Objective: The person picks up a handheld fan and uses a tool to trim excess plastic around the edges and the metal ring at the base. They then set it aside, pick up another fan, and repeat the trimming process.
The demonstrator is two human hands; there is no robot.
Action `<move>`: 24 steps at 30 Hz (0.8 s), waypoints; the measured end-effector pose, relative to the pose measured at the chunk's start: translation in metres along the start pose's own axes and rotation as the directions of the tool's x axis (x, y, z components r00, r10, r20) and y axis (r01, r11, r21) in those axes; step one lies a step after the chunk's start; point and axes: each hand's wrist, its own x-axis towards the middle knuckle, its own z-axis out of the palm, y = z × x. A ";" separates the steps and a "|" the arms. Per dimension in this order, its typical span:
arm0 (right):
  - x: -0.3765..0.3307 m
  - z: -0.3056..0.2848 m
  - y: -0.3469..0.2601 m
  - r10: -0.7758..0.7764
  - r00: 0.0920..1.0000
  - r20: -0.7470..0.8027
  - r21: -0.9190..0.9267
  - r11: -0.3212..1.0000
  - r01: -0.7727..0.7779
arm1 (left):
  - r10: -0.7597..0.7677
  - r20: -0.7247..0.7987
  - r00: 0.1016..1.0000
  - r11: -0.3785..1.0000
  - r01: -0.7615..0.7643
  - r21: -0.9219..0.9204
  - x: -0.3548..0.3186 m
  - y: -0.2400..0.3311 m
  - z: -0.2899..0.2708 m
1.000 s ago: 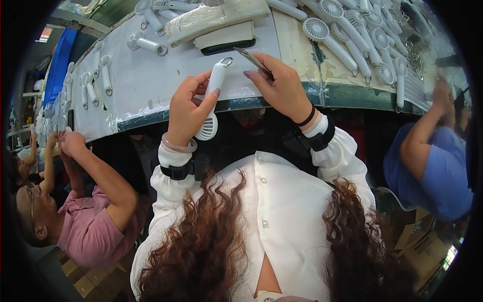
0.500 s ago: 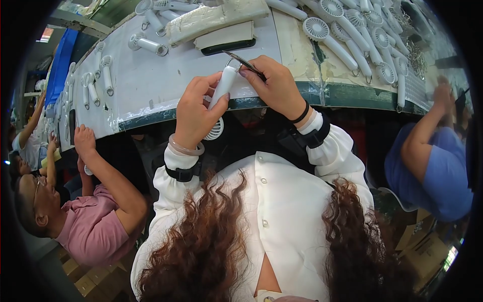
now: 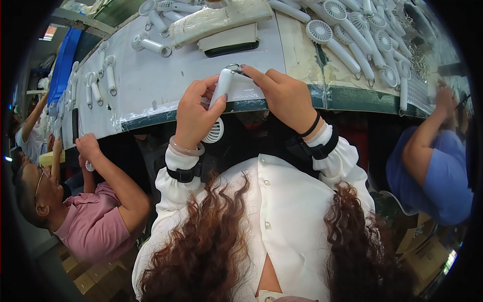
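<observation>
My left hand (image 3: 195, 110) is wrapped around the handle of a small white handheld fan (image 3: 222, 88). The fan points head down, its round grille below my palm, over the near table edge. A metal ring (image 3: 232, 66) stands at the handle's upper end. My right hand (image 3: 291, 98) is closed on a thin dark metal tool (image 3: 243, 74), which looks like tweezers. Fingers cover most of it, and its visible part is beside the ring. My right index fingertip is at the ring; whether it touches cannot be made out.
Many white fans (image 3: 347, 45) are piled at the back right, and others lie at the left. A worn white block (image 3: 221, 25) and a dark flat object (image 3: 232, 48) sit ahead. Co-workers sit at the left, one in a pink shirt (image 3: 95, 221), and at the right in blue (image 3: 440, 171).
The dark tool, whose pointed end reached over the ring, has swung down and is now mostly hidden by my right hand. My right index finger has stretched out to the ring. The left hand keeps its hold.
</observation>
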 end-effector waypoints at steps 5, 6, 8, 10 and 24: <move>-0.002 0.003 0.001 -0.026 1.000 -0.014 -0.021 0.999 0.026 | -0.015 -0.004 1.000 1.000 0.015 -0.020 0.000 -0.002 0.002; -0.003 0.003 0.000 -0.019 1.000 -0.018 -0.023 1.000 0.019 | -0.016 -0.006 1.000 1.000 0.016 -0.012 0.000 -0.002 0.002; -0.004 0.002 -0.001 -0.006 1.000 -0.027 -0.026 1.000 0.005 | -0.016 -0.008 1.000 1.000 0.016 -0.005 0.000 -0.001 0.001; -0.004 0.002 -0.001 -0.010 1.000 -0.023 -0.025 1.000 0.009 | -0.016 -0.005 1.000 1.000 0.016 0.000 0.000 -0.001 0.001; -0.004 0.002 -0.004 -0.026 0.999 -0.019 -0.032 0.999 0.026 | -0.007 -0.006 1.000 1.000 0.007 -0.001 0.000 -0.001 0.002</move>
